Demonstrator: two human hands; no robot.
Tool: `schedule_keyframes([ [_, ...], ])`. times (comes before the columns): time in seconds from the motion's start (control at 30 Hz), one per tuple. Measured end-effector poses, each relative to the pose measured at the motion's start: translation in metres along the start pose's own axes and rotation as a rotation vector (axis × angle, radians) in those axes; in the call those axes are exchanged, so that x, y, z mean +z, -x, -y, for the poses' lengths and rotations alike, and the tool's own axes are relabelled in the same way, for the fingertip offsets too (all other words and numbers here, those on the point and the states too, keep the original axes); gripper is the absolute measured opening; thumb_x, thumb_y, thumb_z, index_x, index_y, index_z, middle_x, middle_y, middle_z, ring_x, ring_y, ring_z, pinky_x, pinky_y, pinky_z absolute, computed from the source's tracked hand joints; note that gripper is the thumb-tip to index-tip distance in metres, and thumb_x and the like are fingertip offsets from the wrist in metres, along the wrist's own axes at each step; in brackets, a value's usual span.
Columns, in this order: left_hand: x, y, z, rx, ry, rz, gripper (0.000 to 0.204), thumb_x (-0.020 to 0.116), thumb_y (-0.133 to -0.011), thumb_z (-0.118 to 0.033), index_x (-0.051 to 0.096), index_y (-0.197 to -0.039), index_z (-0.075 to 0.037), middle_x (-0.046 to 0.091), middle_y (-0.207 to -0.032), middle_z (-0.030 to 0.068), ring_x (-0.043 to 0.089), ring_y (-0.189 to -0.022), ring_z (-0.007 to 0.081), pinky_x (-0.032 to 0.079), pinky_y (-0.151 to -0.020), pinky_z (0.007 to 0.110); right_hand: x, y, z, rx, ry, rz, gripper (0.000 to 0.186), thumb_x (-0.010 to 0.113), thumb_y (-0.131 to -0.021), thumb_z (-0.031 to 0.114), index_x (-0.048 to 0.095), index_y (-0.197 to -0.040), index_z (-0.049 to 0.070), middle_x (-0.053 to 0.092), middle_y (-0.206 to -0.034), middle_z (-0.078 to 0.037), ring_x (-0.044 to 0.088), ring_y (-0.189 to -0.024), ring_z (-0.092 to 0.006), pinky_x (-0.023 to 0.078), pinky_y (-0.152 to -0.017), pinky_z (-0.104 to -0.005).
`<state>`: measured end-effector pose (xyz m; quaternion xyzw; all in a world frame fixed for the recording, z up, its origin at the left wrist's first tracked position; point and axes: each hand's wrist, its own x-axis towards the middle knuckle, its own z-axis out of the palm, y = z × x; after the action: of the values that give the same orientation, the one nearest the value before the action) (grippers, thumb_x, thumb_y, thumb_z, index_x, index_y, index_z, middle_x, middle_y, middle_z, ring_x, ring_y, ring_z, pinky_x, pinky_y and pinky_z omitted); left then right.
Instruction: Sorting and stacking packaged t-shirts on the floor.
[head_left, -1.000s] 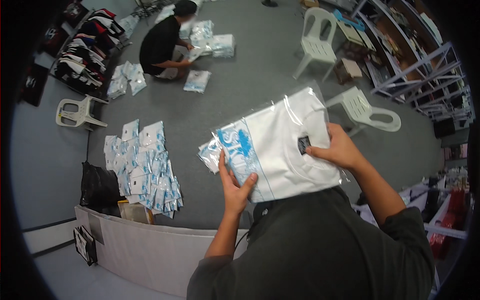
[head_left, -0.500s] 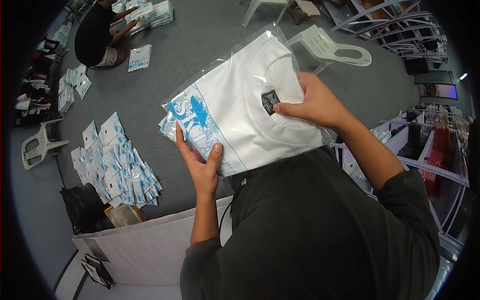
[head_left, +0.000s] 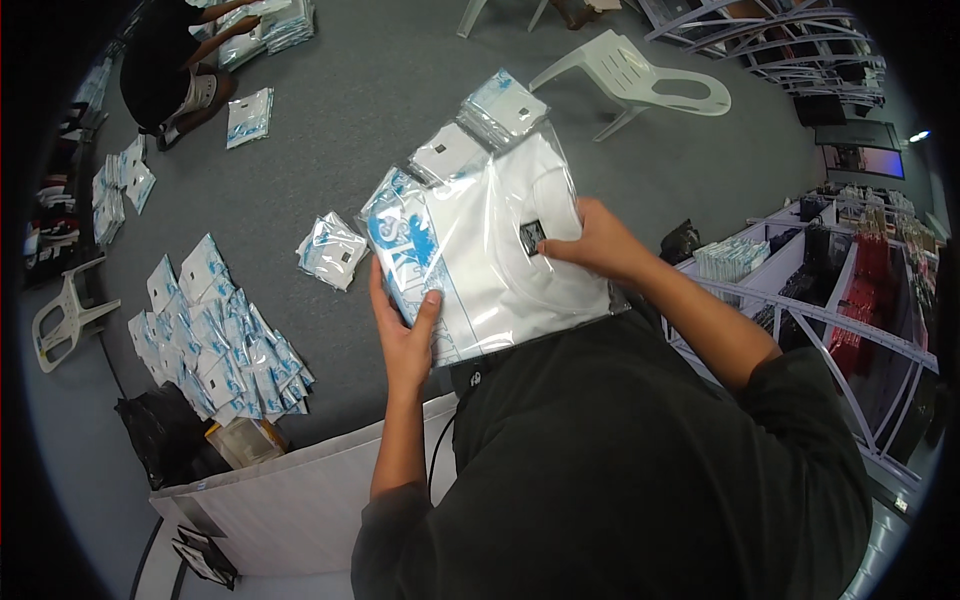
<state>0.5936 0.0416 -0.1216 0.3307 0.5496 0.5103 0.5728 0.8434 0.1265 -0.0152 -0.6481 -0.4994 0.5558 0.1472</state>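
Between my two hands is a folded white T-shirt (head_left: 480, 240) in a clear plastic bag, with a blue print along its left side and a dark neck label. My left hand (head_left: 403, 325) grips its lower left edge, thumb on top and fingers underneath. My right hand (head_left: 595, 245) holds the right side near the collar, the thumb touching the plastic by the label. Past the shirt's far edge lie more bagged white shirts (head_left: 505, 110) on the floor, partly hidden by it. A small stack of bagged shirts (head_left: 333, 250) sits to the left.
A large pile of bagged shirts (head_left: 220, 340) covers floor at left, beside a black plastic bag (head_left: 165, 430). White plastic chairs stand far right (head_left: 640, 75) and far left (head_left: 70, 310). Another person (head_left: 160, 60) crouches at shirt stacks. Metal racks (head_left: 820, 310) line the right side.
My view has shifted, uncovering the floor stacks beyond and left of the held shirt. The shirt has turned and tilted slightly in my hands; both keep their grip.
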Motion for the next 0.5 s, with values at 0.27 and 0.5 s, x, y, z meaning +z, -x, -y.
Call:
schedule_keyframes([
  [0.27, 0.016, -0.006, 0.019, -0.170, 0.029, 0.059, 0.085, 0.071, -0.087, -0.018, 0.018, -0.150, 0.001, 0.035, -0.144, 0.0211, 0.041, -0.128, 0.0255, 0.031, -0.108, 0.036, -0.002, -0.021, -0.071, 0.126, -0.068, 0.016, 0.046, 0.078, -0.072, 0.021, 0.063, -0.108, -0.004, 0.069, -0.097, -0.014, 0.066, -0.087, -0.0202, 0.052, -0.080, -0.0324],
  [0.5, 0.034, -0.021, 0.048, -0.232, -0.041, 0.064, 0.085, 0.072, -0.087, -0.020, 0.019, -0.150, 0.001, 0.035, -0.144, 0.0207, 0.040, -0.129, 0.0260, 0.030, -0.109, 0.036, -0.022, -0.037, -0.090, 0.248, -0.057, 0.042, 0.047, 0.078, -0.073, 0.019, 0.062, -0.110, -0.005, 0.069, -0.099, -0.014, 0.066, -0.090, -0.0198, 0.052, -0.081, -0.0326],
])
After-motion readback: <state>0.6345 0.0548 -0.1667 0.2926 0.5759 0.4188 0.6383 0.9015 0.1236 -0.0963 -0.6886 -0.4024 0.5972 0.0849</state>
